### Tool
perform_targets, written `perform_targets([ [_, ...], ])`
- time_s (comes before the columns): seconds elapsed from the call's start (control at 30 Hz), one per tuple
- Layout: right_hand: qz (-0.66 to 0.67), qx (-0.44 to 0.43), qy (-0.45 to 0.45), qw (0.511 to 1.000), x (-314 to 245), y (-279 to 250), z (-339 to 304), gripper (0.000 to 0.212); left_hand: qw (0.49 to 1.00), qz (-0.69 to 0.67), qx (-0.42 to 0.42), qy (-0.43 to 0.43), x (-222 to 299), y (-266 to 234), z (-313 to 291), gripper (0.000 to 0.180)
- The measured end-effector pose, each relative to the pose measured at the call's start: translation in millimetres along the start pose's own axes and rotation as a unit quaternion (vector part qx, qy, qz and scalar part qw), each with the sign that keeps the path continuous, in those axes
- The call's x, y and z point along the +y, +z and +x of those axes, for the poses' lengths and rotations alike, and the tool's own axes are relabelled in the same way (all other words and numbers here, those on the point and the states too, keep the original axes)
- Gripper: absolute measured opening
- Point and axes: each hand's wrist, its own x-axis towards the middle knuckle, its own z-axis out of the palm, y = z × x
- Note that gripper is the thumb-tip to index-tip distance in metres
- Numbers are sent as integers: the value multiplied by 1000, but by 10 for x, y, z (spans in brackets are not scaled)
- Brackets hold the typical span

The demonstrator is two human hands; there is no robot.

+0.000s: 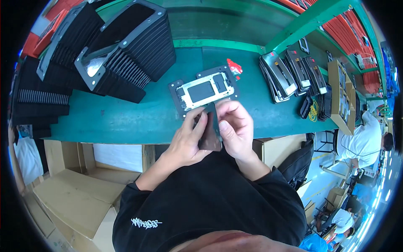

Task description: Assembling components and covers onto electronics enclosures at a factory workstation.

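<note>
Beside the left hand [183, 142], green benchtop [119, 122] lies open; black tray stacks [153, 54] block behind.

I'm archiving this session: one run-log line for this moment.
left hand: holding dark panel; right hand: at panel's right edge, grip unclear; beyond: dark tray, white plate; left: black stacks

White stylised lettering [146, 223] stands in one short line on the front of the wearer's black shirt [210, 197], toward the left side; its strokes run together like graffiti. On the counter [138, 122], small white labels sit at the near ends of three stacks of dark flat panels: the left stack [278, 75], the middle stack [297, 70] and the right stack [314, 73]. Any print on these labels is too small to read. Red marks show at the far ends of the left and middle stacks, likewise unreadable.
</note>
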Motion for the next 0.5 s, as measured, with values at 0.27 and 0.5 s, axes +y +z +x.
perform_targets([
  [0.27, -135, -159, 3, 978, -176, -465, 455, 24, 960, -240, -33, -142, 37, -178, -43, 92],
  [0.5, -776, -56, -65, 625, 183, -1406, 1183, 12, 848, -504, 15, -162, -94, -338, 117, 93],
])
